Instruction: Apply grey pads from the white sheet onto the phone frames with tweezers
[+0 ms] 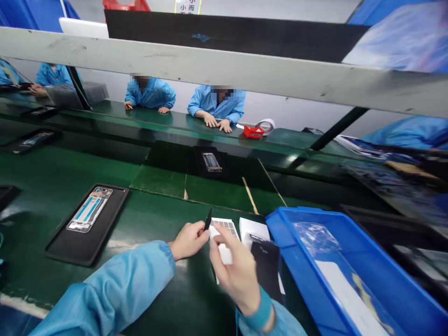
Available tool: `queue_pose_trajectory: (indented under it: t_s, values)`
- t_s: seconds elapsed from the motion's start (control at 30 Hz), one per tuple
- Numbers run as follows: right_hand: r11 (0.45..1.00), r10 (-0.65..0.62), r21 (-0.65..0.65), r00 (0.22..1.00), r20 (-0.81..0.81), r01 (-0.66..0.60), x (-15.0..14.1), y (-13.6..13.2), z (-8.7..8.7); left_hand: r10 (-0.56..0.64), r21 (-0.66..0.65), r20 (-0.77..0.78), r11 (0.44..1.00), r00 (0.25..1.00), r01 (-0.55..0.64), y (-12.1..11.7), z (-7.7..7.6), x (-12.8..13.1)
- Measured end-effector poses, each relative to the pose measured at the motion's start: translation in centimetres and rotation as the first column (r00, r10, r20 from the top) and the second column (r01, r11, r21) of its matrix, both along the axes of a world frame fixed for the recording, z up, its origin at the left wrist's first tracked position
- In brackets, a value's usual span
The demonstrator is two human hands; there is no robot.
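My left hand is closed, its thumb and finger pinching a thin black piece that stands edge-on; its kind I cannot make out. Close beside it, my right hand is bent over a white sheet with grey label squares. Thumb and index finger come together there, but whatever lies between them is hidden. Right of that hand lie a white pad and a black flat panel. Left of my left hand, a phone frame with blue strips rests in a black tray.
A blue bin with clear plastic and a white strip inside stands at the right. Another phone frame lies in a tray farther back. Several co-workers in blue sit across the bench, near a red tape dispenser. A pale beam crosses overhead.
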State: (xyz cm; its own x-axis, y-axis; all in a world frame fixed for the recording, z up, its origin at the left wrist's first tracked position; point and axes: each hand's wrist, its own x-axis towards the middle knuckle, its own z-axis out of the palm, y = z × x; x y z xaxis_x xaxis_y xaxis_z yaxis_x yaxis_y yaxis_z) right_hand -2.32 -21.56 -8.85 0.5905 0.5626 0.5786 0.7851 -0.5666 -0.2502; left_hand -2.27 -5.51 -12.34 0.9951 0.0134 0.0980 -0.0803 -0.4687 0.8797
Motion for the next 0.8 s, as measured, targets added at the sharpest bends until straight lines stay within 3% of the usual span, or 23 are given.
queue_pose_trajectory:
  t_s: [0.17, 0.3, 0.4, 0.5, 0.63, 0.8]
  values:
    - [0.982, 0.083, -0.172, 0.995, 0.046, -0.074, 2.6, -0.5, -1.5, -0.063, 0.033, 0.020, 0.997, 0.998, 0.063, -0.2, 0.0, -0.4]
    - [0.999, 0.036, -0.013, 0.993, 0.115, -0.034, 3.4, -1.1, -3.5, -0.175, 0.094, -0.003, 0.980, 0.984, 0.175, -0.1, 0.6, -0.9]
    - [0.989, -0.020, 0.145, 0.994, 0.108, 0.004, 3.9, -2.0, -4.1, -0.147, 0.173, -0.034, 0.973, 0.989, 0.151, 0.3, 1.4, 0.6]
    - [0.973, -0.024, 0.232, 0.998, 0.053, 0.011, 4.1, -2.6, -4.2, -0.012, 0.286, -0.036, 0.958, 0.999, 0.022, 1.1, 2.3, 5.0]
    - [0.970, 0.027, 0.240, 0.999, 0.037, -0.035, 3.9, -2.9, -4.3, 0.177, 0.472, -0.046, 0.871, 0.983, -0.135, 1.9, 2.9, 13.0]
    - [0.973, 0.037, 0.227, 0.998, 0.055, -0.048, 3.6, -2.9, -4.3, 0.302, 0.628, -0.089, 0.756, 0.949, -0.182, 2.0, 2.6, 19.7]
